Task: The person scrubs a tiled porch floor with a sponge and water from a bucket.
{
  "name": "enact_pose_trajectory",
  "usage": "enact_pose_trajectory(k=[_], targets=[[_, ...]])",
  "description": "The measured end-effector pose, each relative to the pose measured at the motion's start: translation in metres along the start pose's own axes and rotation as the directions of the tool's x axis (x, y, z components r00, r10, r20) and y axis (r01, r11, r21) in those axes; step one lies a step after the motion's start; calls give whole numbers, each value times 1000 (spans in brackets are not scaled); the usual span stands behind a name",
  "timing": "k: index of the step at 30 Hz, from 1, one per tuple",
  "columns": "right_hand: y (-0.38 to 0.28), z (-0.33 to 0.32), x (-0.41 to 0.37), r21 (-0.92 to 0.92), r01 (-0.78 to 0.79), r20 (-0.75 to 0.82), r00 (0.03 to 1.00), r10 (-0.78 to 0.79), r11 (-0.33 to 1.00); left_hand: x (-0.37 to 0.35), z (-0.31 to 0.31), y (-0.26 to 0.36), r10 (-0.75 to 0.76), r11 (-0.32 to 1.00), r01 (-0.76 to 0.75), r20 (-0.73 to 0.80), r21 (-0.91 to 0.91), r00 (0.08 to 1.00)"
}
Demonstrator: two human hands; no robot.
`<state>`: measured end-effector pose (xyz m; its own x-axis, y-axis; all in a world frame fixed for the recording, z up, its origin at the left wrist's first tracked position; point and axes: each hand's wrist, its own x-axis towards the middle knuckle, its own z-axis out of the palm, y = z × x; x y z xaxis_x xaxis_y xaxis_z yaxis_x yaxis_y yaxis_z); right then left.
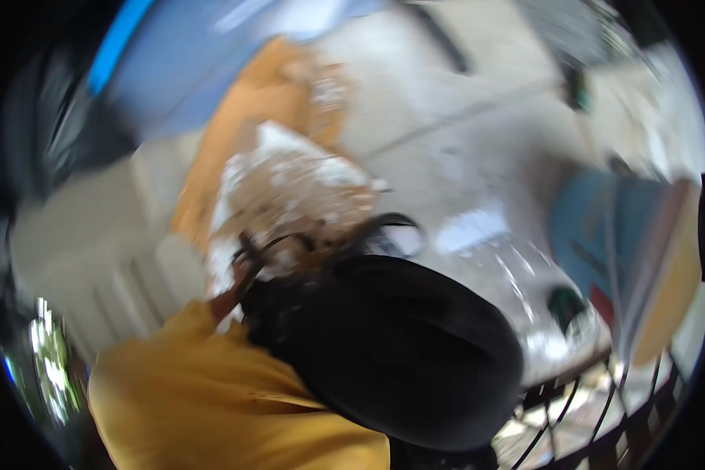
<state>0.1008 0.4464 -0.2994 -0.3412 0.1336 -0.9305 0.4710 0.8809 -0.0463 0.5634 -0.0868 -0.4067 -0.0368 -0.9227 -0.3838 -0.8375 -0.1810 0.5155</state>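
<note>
Motion blur smears the whole head view. Yellow cloth [211, 392], seemingly my clothing, fills the lower left. At its upper edge a small patch of my left hand [233, 294] seems to show; its fingers are smeared and partly hidden. Right beside it lies a large rounded black thing [415, 345], soft-looking, whose kind I cannot make out. A dark loop [399, 227] stands at its upper edge. Beyond the hand is a white and brown patterned thing [290, 184], perhaps a bag or cloth. My right hand does not show.
Orange cloth [243, 117] stretches beyond the patterned thing. A pale chair-like shape [125, 274] stands at left, a blue surface [188, 63] at upper left. On the right are a light blue and yellow object [603, 235] and a dark metal rack [587, 407]. Pale tiles [462, 133] cover the floor.
</note>
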Motion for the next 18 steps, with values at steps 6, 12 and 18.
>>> enact_pose_trajectory(k=[6, 12, 18], targets=[[98, 135, -71, 667, -132, -128, 949, 287, 733, 132, 156, 185, 389, 913, -388, 559, -127, 732], [84, 308, -93, 969, -140, 52, 921, 386, 203, 162, 211, 319, 429, 759, -636, 841, -138, 329], [-21, 517, -200, 805, 21, 331, 814, 477, -593, 66, 325, 425, 21, 451, -855, 960, -257, -278]])
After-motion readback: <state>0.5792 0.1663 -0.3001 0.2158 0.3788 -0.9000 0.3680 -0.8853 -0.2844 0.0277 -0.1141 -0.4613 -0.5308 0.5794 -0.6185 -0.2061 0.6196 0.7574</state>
